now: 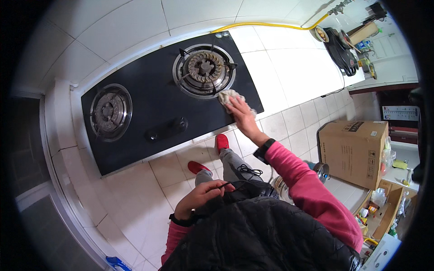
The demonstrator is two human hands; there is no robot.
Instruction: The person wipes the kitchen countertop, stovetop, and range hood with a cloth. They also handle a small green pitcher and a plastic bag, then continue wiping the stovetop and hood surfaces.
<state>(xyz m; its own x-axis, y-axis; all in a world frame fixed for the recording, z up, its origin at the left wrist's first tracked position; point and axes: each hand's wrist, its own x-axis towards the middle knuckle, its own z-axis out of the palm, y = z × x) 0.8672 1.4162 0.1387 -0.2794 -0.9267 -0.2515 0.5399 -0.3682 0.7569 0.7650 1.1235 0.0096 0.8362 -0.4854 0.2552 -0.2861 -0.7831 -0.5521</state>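
A black two-burner gas cooktop (142, 84) lies before me. My right hand (243, 115) presses a crumpled whitish cloth (232, 97) onto its surface, fingers spread over the fabric. That cloth sits at the near rim of the right burner (205, 69), close to the cooktop's front edge. At my waist, my left hand (205, 195) is curled against a black quilted vest (257, 230), with a thin black cord (234, 182) between thumb and fingers. The left burner (108, 110) and two control knobs (166, 129) are away from both hands.
A yellow gas hose (268, 24) runs along the back wall. White tiled counter (271, 71) extends right to a black electric griddle (340, 54) and a bowl (320, 34). A large cardboard box (352, 152) and an open drawer (386, 210) stand at right.
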